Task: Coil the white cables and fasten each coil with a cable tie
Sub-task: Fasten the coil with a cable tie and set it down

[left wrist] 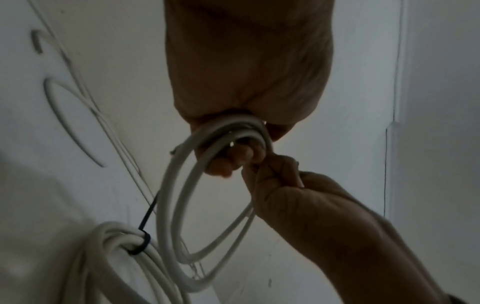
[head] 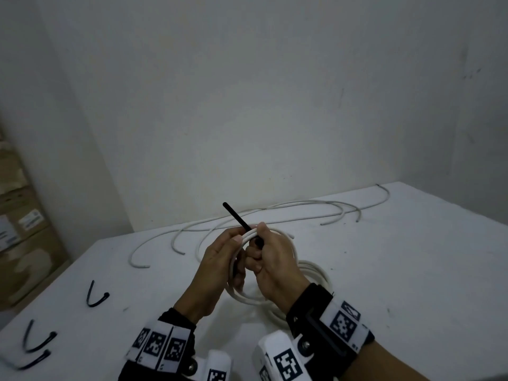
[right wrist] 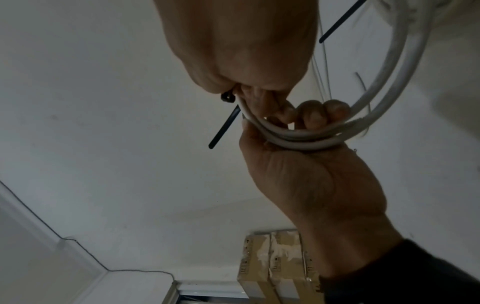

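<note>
White coil (head: 248, 296) above bare table (head: 412, 270)

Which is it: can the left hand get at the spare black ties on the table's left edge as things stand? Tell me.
Probably not yet. The left hand grips the held coil while the right hand works the black tie. The path to the spare ties looks free, but that grip is occupied.

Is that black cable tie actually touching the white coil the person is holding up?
Touching. In the right wrist view, the black cable tie lies against the white coil where the right hand pinches it; the left hand grips the coil.
</note>
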### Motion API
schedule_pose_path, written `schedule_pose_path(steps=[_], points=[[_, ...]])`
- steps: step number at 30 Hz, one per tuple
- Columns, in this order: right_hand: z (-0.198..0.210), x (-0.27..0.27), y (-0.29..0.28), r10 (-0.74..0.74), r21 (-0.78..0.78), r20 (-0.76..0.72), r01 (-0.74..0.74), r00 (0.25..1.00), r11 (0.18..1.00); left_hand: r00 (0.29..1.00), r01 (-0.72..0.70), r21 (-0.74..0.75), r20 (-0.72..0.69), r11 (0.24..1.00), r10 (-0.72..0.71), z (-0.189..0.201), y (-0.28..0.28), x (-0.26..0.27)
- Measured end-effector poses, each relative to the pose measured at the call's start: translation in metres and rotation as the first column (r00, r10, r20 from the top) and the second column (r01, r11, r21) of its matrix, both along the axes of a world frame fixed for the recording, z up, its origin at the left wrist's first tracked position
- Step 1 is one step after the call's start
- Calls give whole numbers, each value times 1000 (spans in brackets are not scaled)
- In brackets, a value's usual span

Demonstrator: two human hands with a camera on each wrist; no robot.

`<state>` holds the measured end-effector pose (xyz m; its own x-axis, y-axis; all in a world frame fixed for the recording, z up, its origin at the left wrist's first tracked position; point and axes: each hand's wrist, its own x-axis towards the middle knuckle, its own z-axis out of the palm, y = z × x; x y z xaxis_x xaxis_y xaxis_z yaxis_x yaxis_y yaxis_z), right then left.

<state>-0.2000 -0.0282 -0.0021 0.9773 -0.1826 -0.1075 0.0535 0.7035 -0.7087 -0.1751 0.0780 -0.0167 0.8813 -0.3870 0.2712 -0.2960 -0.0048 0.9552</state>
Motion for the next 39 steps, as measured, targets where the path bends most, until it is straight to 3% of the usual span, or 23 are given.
schedule_pose_path(steps=[8, 11, 17, 22, 25, 28, 31, 34, 39], points=[[-6, 0, 7, 10, -104, -47, -14, 999, 994, 997, -57, 167, -46, 984, 66, 6, 8, 8], [-5, 1, 8, 10, -148, -21, -13, 1000, 989, 990, -115, 79, -73, 990, 121, 7, 2, 8], [-9, 0, 9, -1, -168, -23, -3, 1000, 986, 964, -261, -78, 37, 962, 264, -7, -14, 4], [-18, -9, 6, 7, -179, -36, -13, 999, 984, 946, -323, -120, -79, 939, 315, -14, -14, 11], [-24, -19, 7, -53, -233, 52, 64, 997, 970, 952, -290, -122, -135, 949, 274, -15, -14, 12], [-30, -23, 6, -19, -317, 176, 75, 984, 945, 953, -250, -156, -212, 956, 215, -13, -15, 14], [-35, -23, 0, 65, -505, 227, 61, 972, 861, 940, -297, -147, -217, 944, 262, -10, -11, 17], [-40, -26, -7, 107, -662, 270, 104, 957, 742, 941, -325, -100, -136, 941, 310, -12, -7, 21], [-36, -28, -18, 50, -801, 414, 337, 909, 495, 956, -292, -58, -11, 955, 292, -18, -7, 19]])
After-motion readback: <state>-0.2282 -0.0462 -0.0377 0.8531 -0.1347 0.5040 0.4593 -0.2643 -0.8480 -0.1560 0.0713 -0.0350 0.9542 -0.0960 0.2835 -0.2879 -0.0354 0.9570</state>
